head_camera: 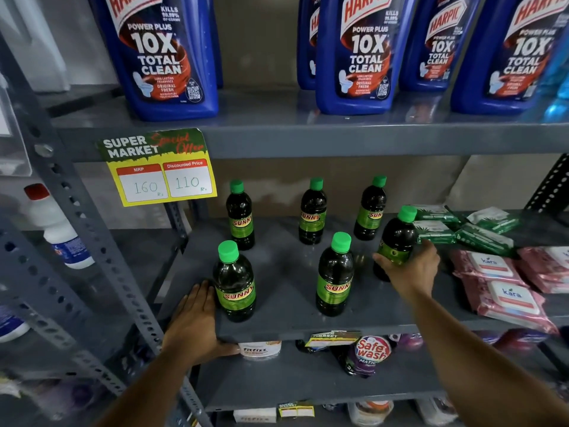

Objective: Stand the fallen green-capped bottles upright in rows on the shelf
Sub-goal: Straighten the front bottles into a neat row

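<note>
While the left hand (197, 318) is resting flat on the front edge of the shelf (289, 278), fingers spread and gripping nothing, it is lying just beside the front-left bottle (235, 283), which is standing upright. Whether the fingers are touching that bottle cannot be told.

Further along the front row, the front-middle bottle (335, 275) is also standing upright, well apart from its left neighbour.

To the right and a little deeper, the right hand (411, 266) is closing its grip around the lower body of the sixth bottle (397, 241). This bottle is leaning slightly, with its green cap tilting toward the green packets (462, 232); its base is sitting on or just above the shelf. Judged from this, the step in hand is the placing of the last bottle in the front row.

At the back, three bottles (312, 212) are standing upright in a row near the rear wall. No green-capped bottle is lying down anywhere in view.

The next move is calling for the following:
- bringing the held bottle fully vertical;
- lining it up with the two front bottles, in front of the back-right one;
- keeping it clear of the packets before releasing the grip.
</note>
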Motion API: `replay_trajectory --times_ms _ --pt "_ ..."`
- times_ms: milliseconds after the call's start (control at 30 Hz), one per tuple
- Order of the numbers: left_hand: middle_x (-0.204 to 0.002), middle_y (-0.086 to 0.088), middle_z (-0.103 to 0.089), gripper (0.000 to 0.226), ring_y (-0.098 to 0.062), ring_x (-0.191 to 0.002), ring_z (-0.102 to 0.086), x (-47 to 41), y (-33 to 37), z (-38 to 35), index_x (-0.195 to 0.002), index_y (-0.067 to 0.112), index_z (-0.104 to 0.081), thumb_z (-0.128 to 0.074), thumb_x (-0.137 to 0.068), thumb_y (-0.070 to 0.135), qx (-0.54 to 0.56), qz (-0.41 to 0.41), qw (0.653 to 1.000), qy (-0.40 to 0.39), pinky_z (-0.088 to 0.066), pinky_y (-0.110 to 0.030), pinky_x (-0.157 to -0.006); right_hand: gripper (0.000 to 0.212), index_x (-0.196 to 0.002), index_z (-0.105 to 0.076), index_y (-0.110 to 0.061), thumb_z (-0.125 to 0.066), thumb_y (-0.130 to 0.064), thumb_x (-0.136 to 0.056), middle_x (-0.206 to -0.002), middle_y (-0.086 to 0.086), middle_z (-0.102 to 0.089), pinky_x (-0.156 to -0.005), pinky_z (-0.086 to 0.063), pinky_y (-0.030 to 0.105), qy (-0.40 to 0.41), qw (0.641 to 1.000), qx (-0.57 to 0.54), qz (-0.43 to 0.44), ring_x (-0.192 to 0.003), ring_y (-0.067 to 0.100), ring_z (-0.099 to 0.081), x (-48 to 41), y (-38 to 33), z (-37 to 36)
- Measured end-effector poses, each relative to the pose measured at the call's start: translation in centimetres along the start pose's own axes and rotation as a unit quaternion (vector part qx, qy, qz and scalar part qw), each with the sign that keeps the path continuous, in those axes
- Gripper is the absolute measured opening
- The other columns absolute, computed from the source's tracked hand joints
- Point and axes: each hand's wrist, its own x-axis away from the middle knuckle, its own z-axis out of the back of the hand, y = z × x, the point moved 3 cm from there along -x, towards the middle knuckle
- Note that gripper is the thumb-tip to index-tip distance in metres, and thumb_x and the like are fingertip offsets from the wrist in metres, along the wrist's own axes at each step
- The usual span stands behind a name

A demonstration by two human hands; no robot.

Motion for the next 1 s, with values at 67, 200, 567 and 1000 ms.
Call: replay_trajectory --times_ms 67,200,567,1000 --pt "-0.165 -0.010 0.010 0.153 -0.025 -0.150 0.010 0.0 0.0 -0.1 -0.153 0.009 0.014 -0.051 -0.047 0.099 0.002 0.001 1.000 -0.003 0.000 -0.041 -0.123 0.092 -0.128 -0.043 -0.003 -0.094 -0.033 -0.058 -0.124 0.021 -0.053 -0.094 -0.047 0.050 -0.011 1.000 0.009 0.011 -0.116 0.040 -0.052 -0.7 0.2 -0.3" --pt "-0.165 -0.010 0.008 0.154 -0.025 -0.151 0.009 0.0 -0.1 -0.1 -0.154 0.010 0.012 -0.045 -0.043 0.101 -0.003 0.004 1.000 0.001 0.001 -0.040 -0.122 0.075 -0.128 -0.040 -0.011 -0.080 -0.026 -0.065 -0.119 0.013 -0.059 -0.083 -0.046 0.040 -0.039 0.999 -0.020 -0.008 -0.111 0.038 -0.056 -0.8 0.9 -0.5" --pt "-0.165 -0.009 0.011 0.153 -0.024 -0.150 0.009 0.0 0.0 0.0 -0.153 0.011 0.016 -0.049 -0.046 0.099 -0.004 0.009 1.000 -0.007 0.003 -0.040 -0.123 0.083 -0.124 -0.046 -0.013 -0.081 -0.040 -0.054 -0.111 0.009 -0.063 -0.081 -0.051 0.042 -0.086 0.996 -0.018 -0.005 -0.103 0.033 -0.062 -1.7 1.6 -0.9" --pt "-0.165 -0.009 0.009 0.150 -0.024 -0.151 0.008 0.1 0.1 0.3 -0.154 0.013 0.013 -0.050 -0.047 0.098 0.000 0.000 1.000 -0.005 -0.002 -0.043 -0.124 0.061 -0.104 -0.056 -0.010 -0.091 -0.026 -0.057 -0.099 0.010 -0.065 -0.073 -0.052 0.038 -0.068 0.998 -0.002 -0.012 -0.090 0.031 -0.063 -1.9 2.5 -2.3"
